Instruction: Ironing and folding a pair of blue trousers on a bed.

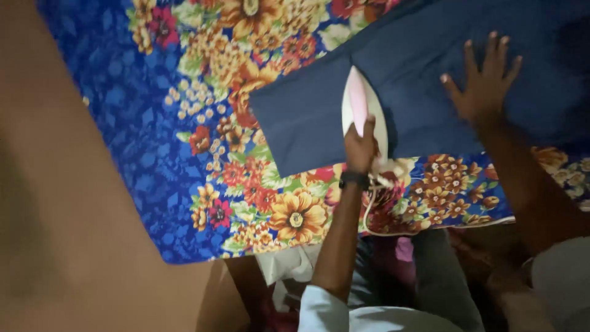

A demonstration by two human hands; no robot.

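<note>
Left hand [361,147]: fingers closed around handle of white-and-pink iron [364,114] | Iron: soleplate down on navy cloth [430,80], near its left end | Right hand [482,83]: fingers spread, palm flat on cloth, right of iron | Cloth: on floral blue sheet [184,141], far right

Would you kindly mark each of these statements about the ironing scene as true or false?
1. The left hand grips the white and pink iron. True.
2. The right hand is clenched into a fist. False: it lies flat with fingers spread on the dark blue cloth.
3. The iron stands on the floral sheet. False: it rests on the dark blue cloth.
4. A dark band circles the left wrist. True.
</note>
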